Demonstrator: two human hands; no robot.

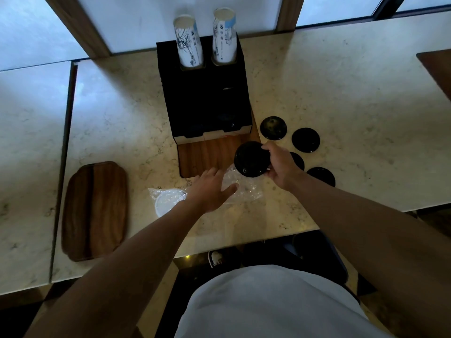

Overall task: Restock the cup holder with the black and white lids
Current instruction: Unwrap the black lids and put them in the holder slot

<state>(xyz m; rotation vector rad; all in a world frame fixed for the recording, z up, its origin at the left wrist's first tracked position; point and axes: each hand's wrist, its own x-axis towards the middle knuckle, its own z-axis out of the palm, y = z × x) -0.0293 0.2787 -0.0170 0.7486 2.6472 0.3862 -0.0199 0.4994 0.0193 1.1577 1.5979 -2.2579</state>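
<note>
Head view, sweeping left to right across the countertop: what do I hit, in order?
Wooden tray → white lids in a plastic bag → left hand → black lid gripped by right hand → loose black lids on the counter.

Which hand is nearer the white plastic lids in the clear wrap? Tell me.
Left. The left hand reaches out just right of the white plastic lids, over their clear wrap. The right hand is farther right, gripping a black lid.

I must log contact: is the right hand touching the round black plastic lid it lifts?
Touching. In the head view the right hand grips the round black plastic lid at its rim.
</note>
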